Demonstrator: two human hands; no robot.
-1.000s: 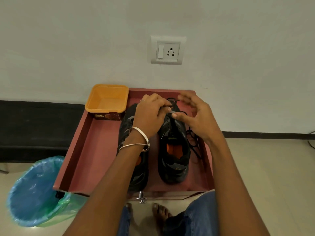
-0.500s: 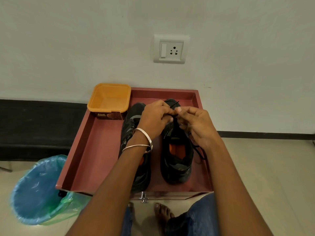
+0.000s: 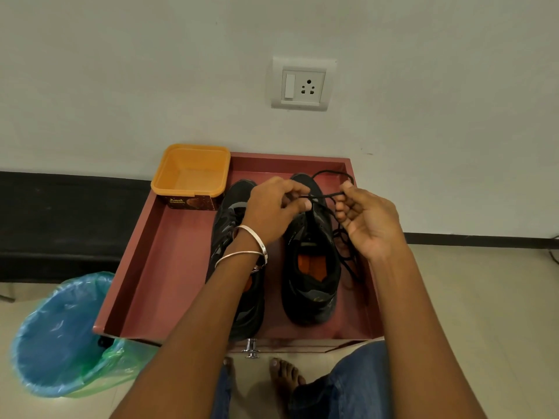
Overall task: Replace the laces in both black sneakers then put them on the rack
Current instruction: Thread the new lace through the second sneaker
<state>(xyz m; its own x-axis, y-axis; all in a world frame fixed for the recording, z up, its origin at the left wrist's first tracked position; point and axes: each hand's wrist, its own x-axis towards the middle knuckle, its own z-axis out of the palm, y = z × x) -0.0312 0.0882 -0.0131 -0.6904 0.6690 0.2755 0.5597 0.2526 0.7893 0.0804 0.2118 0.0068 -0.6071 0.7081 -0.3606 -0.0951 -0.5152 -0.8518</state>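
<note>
Both hands have drawn apart since half a second ago. Your left hand (image 3: 272,210) and right hand (image 3: 367,220) each pinch the thin black lace (image 3: 325,195) in their fingers, stretched left-to-right over the far toe of the right-hand black mesh sneaker (image 3: 310,261).

The left forearm hides most of the left sneaker (image 3: 230,213), its laces unreadable

Both sneakers, the left one (image 3: 234,258) and the right one (image 3: 311,261), are black with grey panels and bright orange insoles. The lace (image 3: 325,195) is black. They sit in a reddish-brown tray (image 3: 169,267). The tub (image 3: 191,173) is orange above a dark brown printed band. The bin liner (image 3: 60,334) is blue, edged in green. Two bangles (image 3: 252,246) are silver. The jeans (image 3: 357,385) are blue, the wall socket (image 3: 302,83) white.
</note>
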